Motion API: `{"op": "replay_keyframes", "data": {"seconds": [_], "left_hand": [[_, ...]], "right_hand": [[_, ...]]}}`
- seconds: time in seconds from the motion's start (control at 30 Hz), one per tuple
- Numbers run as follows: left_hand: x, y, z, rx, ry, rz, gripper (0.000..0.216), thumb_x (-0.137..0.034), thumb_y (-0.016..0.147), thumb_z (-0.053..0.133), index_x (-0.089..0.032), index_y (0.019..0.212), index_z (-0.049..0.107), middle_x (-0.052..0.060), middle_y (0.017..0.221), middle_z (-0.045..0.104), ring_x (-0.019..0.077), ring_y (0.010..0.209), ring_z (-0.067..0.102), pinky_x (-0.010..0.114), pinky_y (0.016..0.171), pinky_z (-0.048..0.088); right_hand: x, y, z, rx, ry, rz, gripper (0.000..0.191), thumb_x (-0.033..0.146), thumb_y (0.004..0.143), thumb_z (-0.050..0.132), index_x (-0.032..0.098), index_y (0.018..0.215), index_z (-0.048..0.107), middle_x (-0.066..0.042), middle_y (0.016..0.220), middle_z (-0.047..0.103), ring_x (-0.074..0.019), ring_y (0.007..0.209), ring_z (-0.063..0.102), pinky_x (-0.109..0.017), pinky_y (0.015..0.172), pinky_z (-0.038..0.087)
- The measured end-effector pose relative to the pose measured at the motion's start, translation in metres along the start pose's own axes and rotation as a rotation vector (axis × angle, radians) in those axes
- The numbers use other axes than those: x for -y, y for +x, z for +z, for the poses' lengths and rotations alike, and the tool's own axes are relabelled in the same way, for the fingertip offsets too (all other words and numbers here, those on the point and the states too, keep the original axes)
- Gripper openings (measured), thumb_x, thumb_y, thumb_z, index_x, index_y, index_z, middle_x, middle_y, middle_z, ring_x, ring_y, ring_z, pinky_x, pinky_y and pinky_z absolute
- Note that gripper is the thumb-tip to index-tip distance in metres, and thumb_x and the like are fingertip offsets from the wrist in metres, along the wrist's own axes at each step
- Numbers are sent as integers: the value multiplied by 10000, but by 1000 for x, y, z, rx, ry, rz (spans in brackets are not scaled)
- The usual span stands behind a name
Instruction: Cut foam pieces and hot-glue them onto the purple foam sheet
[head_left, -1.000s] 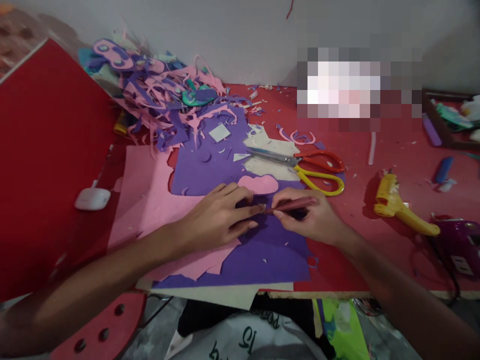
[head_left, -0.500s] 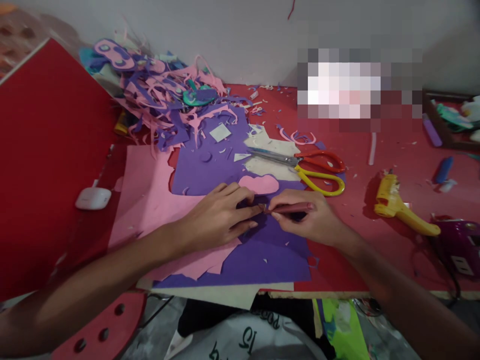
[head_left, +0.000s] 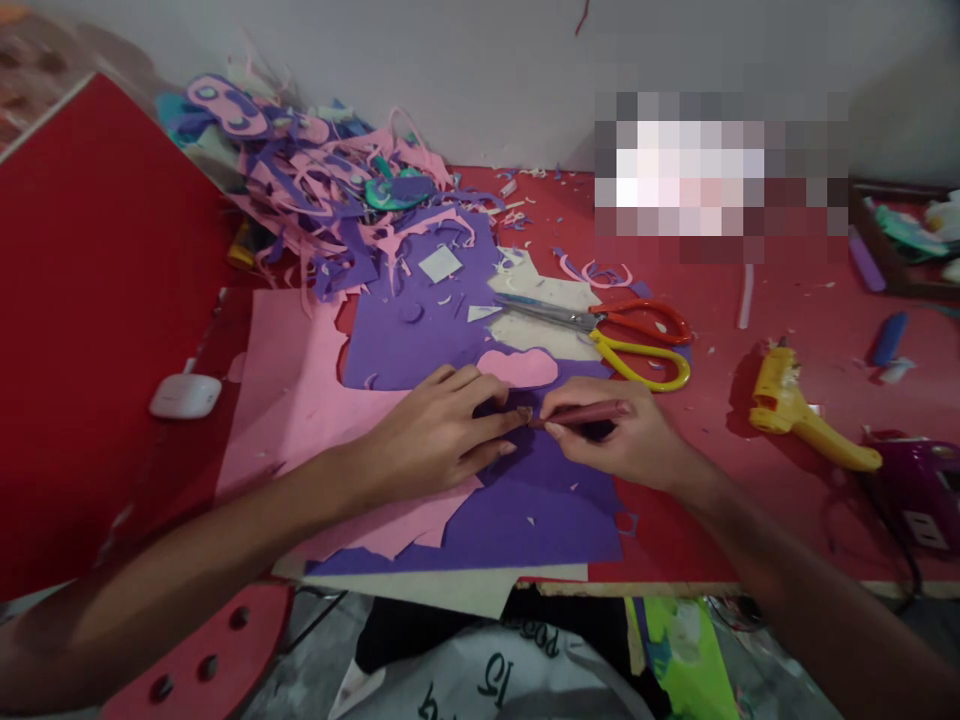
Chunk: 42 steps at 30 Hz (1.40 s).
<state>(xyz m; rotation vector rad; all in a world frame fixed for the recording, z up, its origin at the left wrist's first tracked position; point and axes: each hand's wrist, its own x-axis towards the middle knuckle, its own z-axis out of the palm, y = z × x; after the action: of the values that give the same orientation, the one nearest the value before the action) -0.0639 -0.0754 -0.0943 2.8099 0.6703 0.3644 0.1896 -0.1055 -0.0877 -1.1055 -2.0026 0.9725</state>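
My right hand point(head_left: 615, 440) pinches a dark red pen-like tool point(head_left: 581, 413), its tip pointing left onto a purple foam sheet point(head_left: 525, 500). My left hand point(head_left: 442, 430) lies with fingers stretched over the purple sheet and a pink sheet point(head_left: 292, 400), fingertips touching the tool's tip. A small pink cloud-shaped cutout point(head_left: 519, 367) lies just beyond both hands.
Red-and-yellow scissors point(head_left: 622, 335) lie behind the hands. A yellow glue gun point(head_left: 795, 405) and a purple device point(head_left: 919, 485) sit to the right. A heap of pink and purple foam scraps point(head_left: 322, 190) is at the back left, a red board point(head_left: 90, 300) and a white gadget point(head_left: 184, 396) at left.
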Motion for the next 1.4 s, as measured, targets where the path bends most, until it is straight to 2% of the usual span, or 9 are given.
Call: {"op": "replay_keyframes", "data": {"seconds": [0.17,0.47,0.67,0.83,1.17,1.4], "left_hand": [[0,0,-1,-1,-3,-5,344,-365,1021,548,-267,1332,661,97,1158,645,223,1029,557,370,886,438],[0,0,1,1,-4,1,329,-361,1024,541,-229,1289,683,108,1162,647,230,1023,556,385,895,438],[1,0,1,0,12,11,340,-355,1024,540,-234,1315,667,109,1162,643,233,1033,555,385,892,437],[0,0,0,-12,27,17,350,-355,1025,540,-254,1342,649,98,1144,642,224,1016,553,369,860,426],[0,0,1,-22,27,24,337,-353,1030,534,-224,1309,670,98,1124,643,219,993,549,367,858,418],[-1,1,-1,-15,71,29,354,-358,1027,541,-246,1347,646,87,1082,638,207,960,548,351,820,399]], "right_hand": [[0,1,1,-40,-17,11,96,134,815,631,218,845,667,-7,799,705,-150,682,636,-267,629,494],[-2,-1,0,12,19,16,81,164,857,648,216,904,690,-7,832,710,-147,704,645,-274,661,501],[-3,-1,1,-1,-5,6,109,140,826,652,225,888,683,-1,833,708,-154,725,652,-279,685,510],[0,1,1,-61,-23,-6,108,113,803,621,210,826,663,1,772,688,-138,662,619,-257,611,477],[-5,-1,3,-16,2,-12,122,117,822,650,214,889,682,-3,834,706,-149,715,647,-266,671,505],[-3,1,1,-102,-8,-11,127,100,795,632,207,848,678,3,769,686,-130,629,592,-251,572,454]]}}
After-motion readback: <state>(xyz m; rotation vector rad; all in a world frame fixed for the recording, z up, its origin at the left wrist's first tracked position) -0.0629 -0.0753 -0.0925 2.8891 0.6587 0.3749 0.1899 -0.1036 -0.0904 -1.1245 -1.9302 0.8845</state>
